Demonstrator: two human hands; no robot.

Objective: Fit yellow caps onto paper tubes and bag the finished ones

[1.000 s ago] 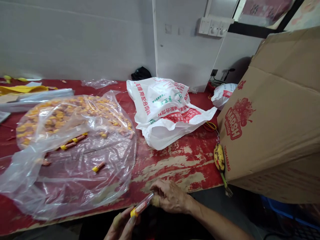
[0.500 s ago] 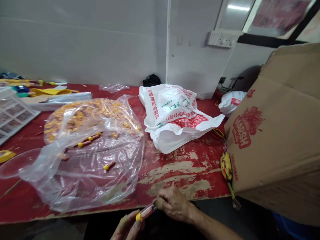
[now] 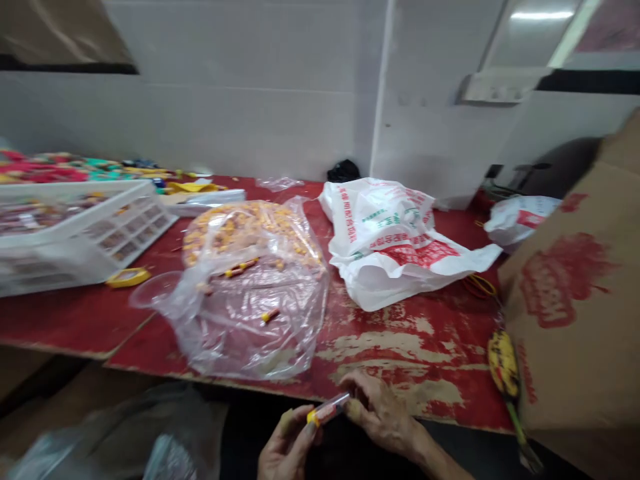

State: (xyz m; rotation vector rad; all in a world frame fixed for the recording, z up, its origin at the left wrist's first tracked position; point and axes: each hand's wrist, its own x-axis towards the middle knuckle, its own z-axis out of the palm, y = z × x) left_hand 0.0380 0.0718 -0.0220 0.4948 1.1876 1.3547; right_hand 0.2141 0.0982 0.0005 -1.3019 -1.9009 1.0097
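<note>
A small clear tube (image 3: 333,408) with a yellow end and pinkish contents is held between my hands, below the table's front edge. My left hand (image 3: 289,440) pinches its yellow end between thumb and fingers. The fingers of my right hand (image 3: 383,415) are closed at the clear far end. Beyond my hands lies a clear plastic bag (image 3: 255,347) on the red table (image 3: 390,360). Many yellow pieces (image 3: 240,227) fill its back part, and a few yellow-ended tubes (image 3: 271,315) rest on its front part.
A white basket (image 3: 100,233) of small items stands at left, with a yellow tape measure (image 3: 129,277) beside it. A white printed bag (image 3: 395,247) lies at centre right. A banana (image 3: 503,363) hangs by a large cardboard box (image 3: 580,333) at right.
The view has swung left, bringing the whole basket side into sight. Both hands still hold the tube, whose clear end shows more from under my right fingers.
</note>
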